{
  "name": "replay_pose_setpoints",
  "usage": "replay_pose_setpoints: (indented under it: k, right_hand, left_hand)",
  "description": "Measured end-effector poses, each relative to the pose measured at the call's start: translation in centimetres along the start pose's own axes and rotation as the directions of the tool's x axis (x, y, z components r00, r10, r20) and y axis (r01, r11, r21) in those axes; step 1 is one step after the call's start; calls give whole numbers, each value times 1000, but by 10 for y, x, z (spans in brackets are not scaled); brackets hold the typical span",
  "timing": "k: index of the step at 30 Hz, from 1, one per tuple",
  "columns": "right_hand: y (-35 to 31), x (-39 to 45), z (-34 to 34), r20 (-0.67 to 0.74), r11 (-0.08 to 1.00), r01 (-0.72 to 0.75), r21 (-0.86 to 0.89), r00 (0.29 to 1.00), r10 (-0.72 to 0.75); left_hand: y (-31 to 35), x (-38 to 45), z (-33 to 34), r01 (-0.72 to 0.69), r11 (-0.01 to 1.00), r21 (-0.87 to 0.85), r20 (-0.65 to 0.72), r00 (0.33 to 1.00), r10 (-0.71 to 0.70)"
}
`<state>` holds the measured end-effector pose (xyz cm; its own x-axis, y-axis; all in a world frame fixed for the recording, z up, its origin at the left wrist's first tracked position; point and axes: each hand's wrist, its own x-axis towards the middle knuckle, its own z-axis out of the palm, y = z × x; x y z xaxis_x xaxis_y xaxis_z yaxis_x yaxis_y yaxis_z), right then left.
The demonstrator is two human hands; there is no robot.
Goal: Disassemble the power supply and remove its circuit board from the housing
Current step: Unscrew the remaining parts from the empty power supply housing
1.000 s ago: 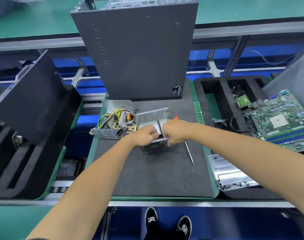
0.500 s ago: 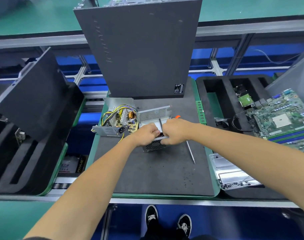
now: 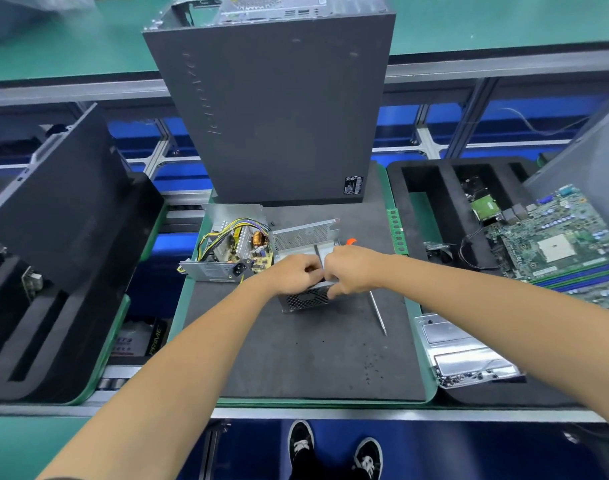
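A silver perforated housing cover (image 3: pixel 306 237) of the power supply stands on the dark foam mat (image 3: pixel 313 348). My left hand (image 3: pixel 292 273) and my right hand (image 3: pixel 351 268) both grip its near top edge, fingers curled over it. To the left lies the other housing half (image 3: pixel 216 270) with the circuit board (image 3: pixel 247 244), yellow and black wires and a copper coil still in it. What my fingers pinch at the edge is hidden.
A tall dark computer case (image 3: pixel 275 109) stands behind the mat. A screwdriver (image 3: pixel 377 308) with an orange handle lies right of my hands. A motherboard (image 3: pixel 559 244) and black foam tray (image 3: pixel 431 202) sit right; a metal plate (image 3: pixel 466 355) lies near right. Black foam trays (image 3: pixel 53 271) stand left.
Both hands stay on the cover's near edge with only slight shifts. The view has moved a little.
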<state>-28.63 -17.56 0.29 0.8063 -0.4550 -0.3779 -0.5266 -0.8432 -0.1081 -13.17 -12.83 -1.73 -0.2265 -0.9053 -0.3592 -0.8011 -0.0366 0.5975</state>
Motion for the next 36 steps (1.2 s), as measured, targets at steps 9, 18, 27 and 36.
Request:
replay_pose_setpoints:
  k: [9, 18, 27, 36]
  right_hand:
    - [3, -10, 10, -73, 973, -80, 216, 993, 97]
    - [7, -15, 11, -42, 924, -129, 360, 987, 154]
    - [8, -20, 20, -77, 918, -84, 388, 989, 123]
    - [13, -19, 28, -96, 913, -35, 406, 992, 80]
  left_hand:
    - [7, 4, -4, -18, 1000, -12, 46, 999, 19]
    - [13, 6, 1, -109, 989, -96, 25, 993, 112]
    - [7, 7, 10, -127, 984, -127, -46, 991, 122]
    - [5, 5, 16, -129, 981, -142, -91, 989, 117]
